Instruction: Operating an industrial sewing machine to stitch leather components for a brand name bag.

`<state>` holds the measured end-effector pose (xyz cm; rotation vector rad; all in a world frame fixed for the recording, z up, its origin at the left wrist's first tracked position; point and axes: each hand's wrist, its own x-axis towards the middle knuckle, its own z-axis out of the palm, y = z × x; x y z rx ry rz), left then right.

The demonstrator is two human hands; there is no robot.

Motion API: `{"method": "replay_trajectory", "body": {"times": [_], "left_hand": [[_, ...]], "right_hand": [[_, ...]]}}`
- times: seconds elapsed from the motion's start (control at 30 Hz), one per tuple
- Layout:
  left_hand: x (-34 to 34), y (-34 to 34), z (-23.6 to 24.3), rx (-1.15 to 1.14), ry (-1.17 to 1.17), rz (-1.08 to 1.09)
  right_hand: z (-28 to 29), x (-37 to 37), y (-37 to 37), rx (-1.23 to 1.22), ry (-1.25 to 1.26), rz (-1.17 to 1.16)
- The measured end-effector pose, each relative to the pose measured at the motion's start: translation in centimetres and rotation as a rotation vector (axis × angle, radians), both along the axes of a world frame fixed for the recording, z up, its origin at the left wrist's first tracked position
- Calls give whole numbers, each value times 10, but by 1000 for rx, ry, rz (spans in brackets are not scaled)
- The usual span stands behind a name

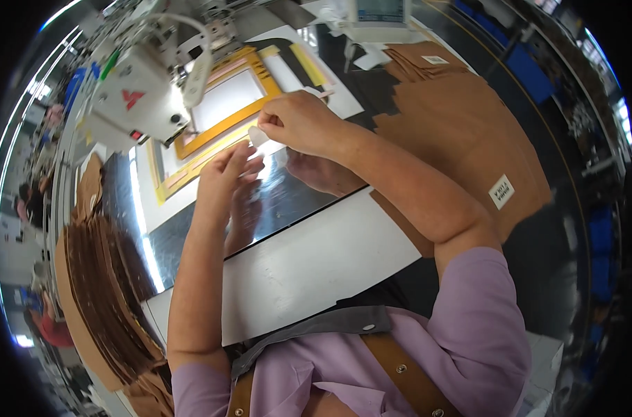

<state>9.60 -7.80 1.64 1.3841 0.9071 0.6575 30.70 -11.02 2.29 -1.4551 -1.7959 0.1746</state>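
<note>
My right hand (pixel 298 124) is closed in a pinch on a small, thin, whitish piece (pixel 258 136) with a rounded edge, and I cannot tell its material. Close below and left of it is my left hand (pixel 227 169), fingers bent and apart, the fingertips beside the piece; whether they touch it is unclear. Both hands are over a shiny metal plate (pixel 288 201) that mirrors them. Just beyond them lies an orange-yellow clamp frame (pixel 250 105) around a white panel, under the white head (pixel 139 104) of a sewing machine.
Brown cut pieces with white labels (pixel 469 139) lie stacked at right. More brown pieces (pixel 104 299) stand in a thick pile at left. A white board (pixel 316 267) forms the near edge by my body. A control screen (pixel 380 10) stands at the back.
</note>
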Motion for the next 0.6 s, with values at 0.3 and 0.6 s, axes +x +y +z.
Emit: {"method": "replay_trajectory", "body": {"times": [0.3, 0.6], "left_hand": [[-52, 46, -28, 71, 73, 270], [-72, 56, -28, 1277, 667, 465]], "right_hand": [[-37, -32, 0, 16, -186, 143], [-31, -37, -5, -137, -557, 140]]}}
